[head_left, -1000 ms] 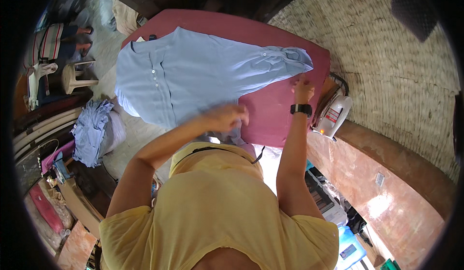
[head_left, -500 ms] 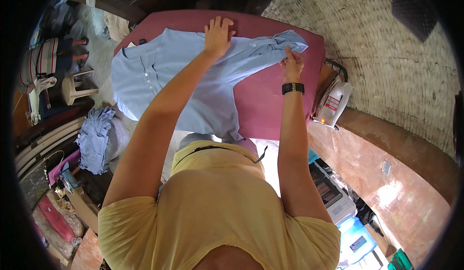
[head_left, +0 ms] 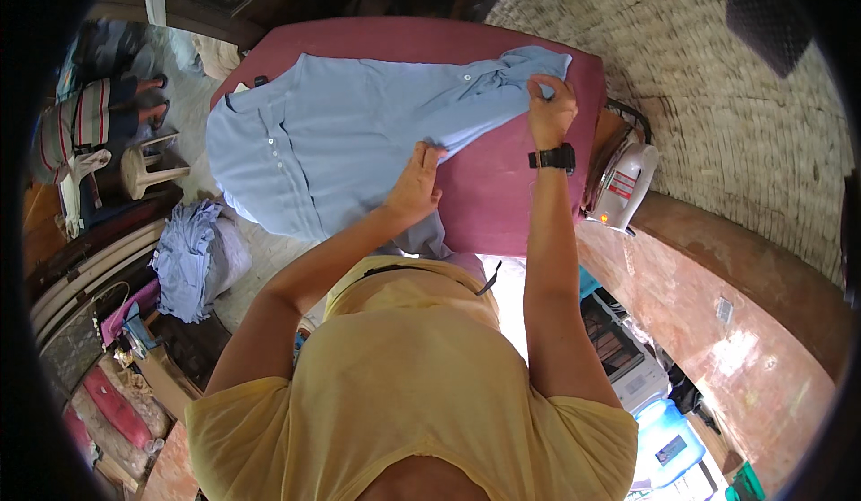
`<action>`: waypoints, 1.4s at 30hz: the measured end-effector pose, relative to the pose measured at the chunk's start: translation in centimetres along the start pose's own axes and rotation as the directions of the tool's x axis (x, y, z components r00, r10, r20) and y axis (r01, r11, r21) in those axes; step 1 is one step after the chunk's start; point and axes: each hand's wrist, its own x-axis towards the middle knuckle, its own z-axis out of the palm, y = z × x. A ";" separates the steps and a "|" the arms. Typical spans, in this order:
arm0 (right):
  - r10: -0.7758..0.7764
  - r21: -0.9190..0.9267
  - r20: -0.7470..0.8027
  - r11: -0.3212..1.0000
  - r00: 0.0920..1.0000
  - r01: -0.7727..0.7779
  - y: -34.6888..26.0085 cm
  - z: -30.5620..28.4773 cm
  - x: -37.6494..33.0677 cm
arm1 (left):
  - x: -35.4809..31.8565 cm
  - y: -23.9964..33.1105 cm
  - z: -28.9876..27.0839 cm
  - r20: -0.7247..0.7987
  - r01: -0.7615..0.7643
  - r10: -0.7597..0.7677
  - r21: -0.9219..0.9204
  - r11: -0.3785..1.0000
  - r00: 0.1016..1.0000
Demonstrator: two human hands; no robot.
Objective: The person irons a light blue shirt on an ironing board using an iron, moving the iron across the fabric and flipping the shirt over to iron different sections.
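Note:
A light blue buttoned shirt (head_left: 350, 115) lies spread over a maroon padded ironing board (head_left: 502, 178), with one sleeve stretched toward the right end. My left hand (head_left: 416, 185) rests on the shirt close to the sleeve's underarm, its fingers extended and the thumb apart. At the board's right end, my right hand (head_left: 552, 111) pinches the shirt's sleeve near the cuff, thumb and forefinger together. The cuff end looks folded and wrinkled. A dark watch (head_left: 552, 156) is on my right wrist.
A white iron (head_left: 622, 185) with a glowing light stands just right of the board. A bundle of blue clothes (head_left: 186, 263) hangs at the left, below a plastic stool (head_left: 143, 169). Another person's legs (head_left: 148, 102) show at far left. A woven wall (head_left: 700, 97) runs along the right.
My left hand has come down from the shoulder end of the sleeve to the underarm edge. My right hand has shifted slightly right at the cuff, and the sleeve lies a little straighter.

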 end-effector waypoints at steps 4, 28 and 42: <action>0.034 -0.204 0.045 0.979 0.998 -0.025 2.8 -1.0 -3.5 | -0.9 -1.6 -0.5 0.244 -0.031 0.028 0.012 0.999 0.969; 0.032 -0.390 -0.103 0.918 0.994 -0.070 -3.2 1.5 -9.3 | 17.2 -6.9 -6.2 -0.147 -0.110 0.127 0.119 0.987 0.981; 0.285 -0.106 -0.060 0.951 0.957 -0.290 1.9 0.1 -6.9 | 3.8 -2.7 -0.4 0.036 -0.308 0.309 0.263 0.915 0.950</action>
